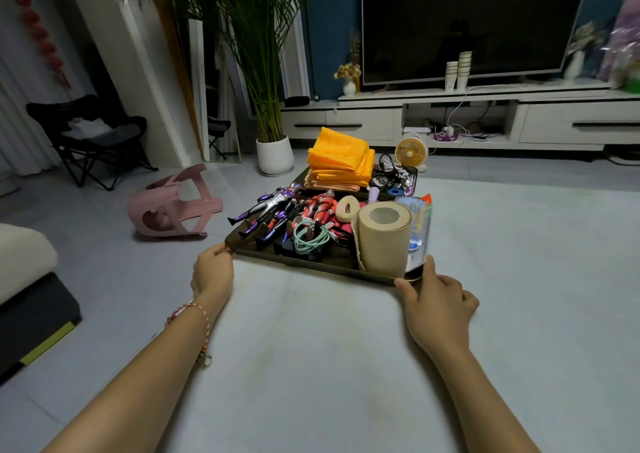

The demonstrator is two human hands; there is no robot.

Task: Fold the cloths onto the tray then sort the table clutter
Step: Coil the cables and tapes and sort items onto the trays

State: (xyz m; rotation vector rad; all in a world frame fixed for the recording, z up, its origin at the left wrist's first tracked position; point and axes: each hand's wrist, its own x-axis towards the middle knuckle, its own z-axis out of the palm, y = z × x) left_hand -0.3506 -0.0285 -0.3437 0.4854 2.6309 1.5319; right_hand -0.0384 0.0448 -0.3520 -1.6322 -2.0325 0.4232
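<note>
A dark tray (311, 266) lies on the white table, loaded with toy figures (273, 210), a coiled green cable (310, 239), a beige paper roll (382, 239) and a clear packet (417, 230). Behind it a second dark tray (300, 177) holds a stack of folded orange cloths (341, 159) and a black basket of cables (394, 175). My left hand (212, 272) pinches the near tray's left corner. My right hand (440, 305) grips its near right corner, thumb on the rim.
The white table (311, 348) stretches toward me. A pink stool (173, 206) lies overturned on the floor at left, with a black folding chair (93, 137) behind. A potted plant (273, 151), a small yellow fan (410, 152) and a TV cabinet (485, 116) stand beyond.
</note>
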